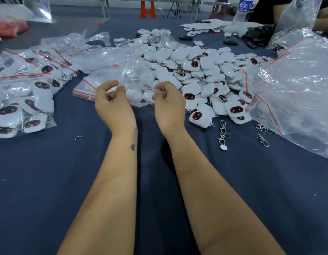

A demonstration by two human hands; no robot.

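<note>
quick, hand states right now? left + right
Left hand: closed, pinching one edge of the clear plastic bag.
Right hand: closed, pinching the other edge of the same bag.

one head-worn wide camera looks forward and down, close over the table point(49, 181).

clear plastic bag point(136, 80) | upright, crumpled | white fobs point(135, 94) inside (number unclear) | raised over blue tablecloth point(155, 181)
</note>
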